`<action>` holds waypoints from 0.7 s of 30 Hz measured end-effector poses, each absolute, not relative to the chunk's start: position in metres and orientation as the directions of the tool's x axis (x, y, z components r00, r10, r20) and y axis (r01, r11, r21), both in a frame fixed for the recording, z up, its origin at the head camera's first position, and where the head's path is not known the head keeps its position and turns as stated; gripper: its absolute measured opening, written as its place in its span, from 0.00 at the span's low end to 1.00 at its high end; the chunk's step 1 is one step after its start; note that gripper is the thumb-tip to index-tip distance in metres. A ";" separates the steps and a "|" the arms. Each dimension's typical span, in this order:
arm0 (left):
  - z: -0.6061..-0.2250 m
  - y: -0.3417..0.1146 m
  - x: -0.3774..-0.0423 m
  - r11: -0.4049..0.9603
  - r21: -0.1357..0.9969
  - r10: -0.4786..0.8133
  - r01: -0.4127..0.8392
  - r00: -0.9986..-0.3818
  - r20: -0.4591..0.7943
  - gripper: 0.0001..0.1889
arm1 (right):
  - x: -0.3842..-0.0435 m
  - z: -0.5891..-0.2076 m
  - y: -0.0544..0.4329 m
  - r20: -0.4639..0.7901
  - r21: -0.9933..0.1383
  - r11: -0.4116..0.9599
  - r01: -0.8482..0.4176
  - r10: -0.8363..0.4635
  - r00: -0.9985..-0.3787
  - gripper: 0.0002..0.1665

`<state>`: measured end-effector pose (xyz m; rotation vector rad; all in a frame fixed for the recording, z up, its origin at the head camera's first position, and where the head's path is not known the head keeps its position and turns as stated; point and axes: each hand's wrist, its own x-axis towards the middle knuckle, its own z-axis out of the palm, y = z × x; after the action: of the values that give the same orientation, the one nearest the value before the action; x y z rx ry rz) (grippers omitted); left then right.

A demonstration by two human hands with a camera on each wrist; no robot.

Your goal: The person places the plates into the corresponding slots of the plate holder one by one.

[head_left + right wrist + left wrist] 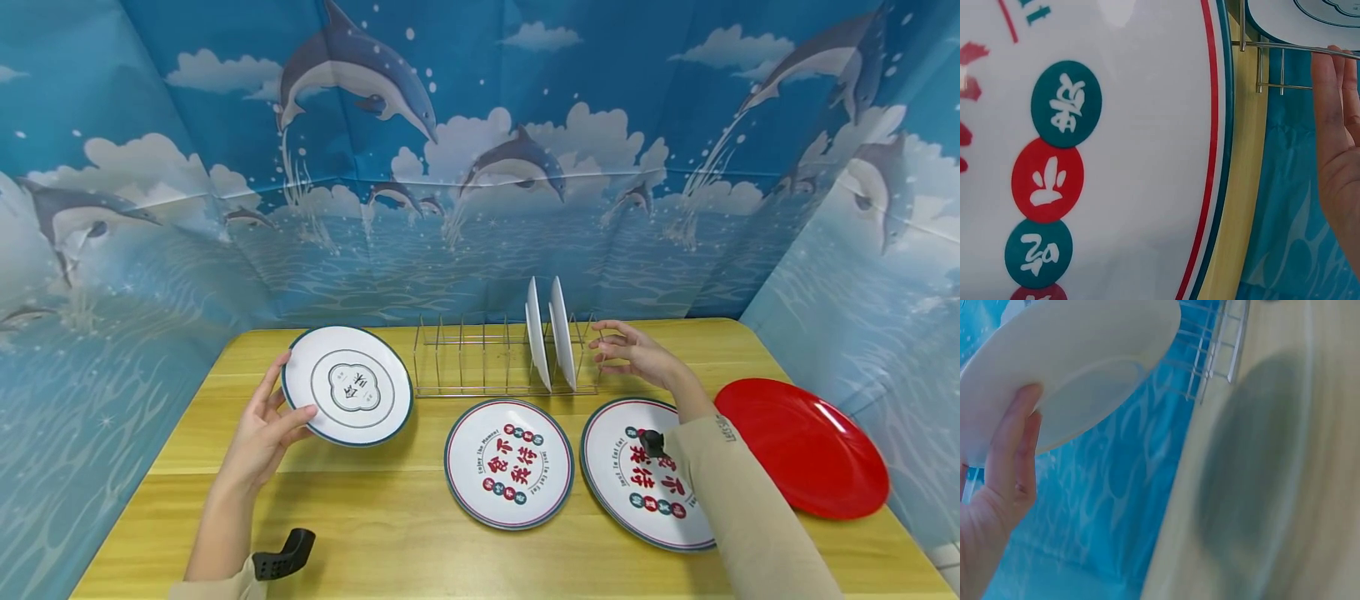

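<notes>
My left hand grips a white plate by its left edge, thumb on the face and fingers behind. The plate has a dark teal rim and a black emblem, and it is held tilted above the table left of the wire dish rack. In the left wrist view, fingers press on the plate's underside. Two white plates stand on edge in the right part of the rack. At the rack's right end is my right hand, fingers loosely bent. In the right wrist view its fingertips meet the rack's wire.
A smaller printed plate lies flat in front of the rack. To its right is a larger printed plate, partly under my right forearm. A red oval plate sits at the table's right edge. Behind hangs a dolphin-print cloth.
</notes>
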<state>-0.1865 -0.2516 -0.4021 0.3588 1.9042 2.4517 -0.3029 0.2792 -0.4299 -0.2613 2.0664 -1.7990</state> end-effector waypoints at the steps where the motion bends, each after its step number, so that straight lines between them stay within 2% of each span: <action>1: -0.399 -0.248 -0.189 -0.260 0.957 0.157 0.127 -0.973 0.171 0.41 | -0.303 -0.430 0.279 -0.166 -0.981 0.158 0.112 -0.386 -0.908 0.23; 8: -0.376 -0.227 -0.205 -0.272 0.954 0.171 0.127 -0.969 0.178 0.41 | -0.303 -0.429 0.279 -0.164 -0.982 0.150 0.113 -0.386 -0.908 0.30; 12: -0.365 -0.216 -0.212 -0.257 0.959 0.198 0.120 -0.965 0.174 0.40 | -0.303 -0.429 0.279 -0.162 -0.983 0.147 0.113 -0.386 -0.908 0.25; 15: -0.360 -0.204 -0.219 -0.237 0.966 0.221 0.108 -0.962 0.162 0.41 | -0.302 -0.429 0.279 -0.161 -0.983 0.145 0.113 -0.386 -0.908 0.26; 21: -0.355 -0.174 -0.236 -0.198 0.975 0.243 0.102 -0.958 0.150 0.42 | -0.301 -0.427 0.279 -0.164 -0.983 0.139 0.119 -0.389 -0.907 0.32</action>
<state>-0.2361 -0.1740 -0.3551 0.4167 1.9274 2.3259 -0.3013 0.2786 -0.4268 -0.2597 2.0426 -1.8208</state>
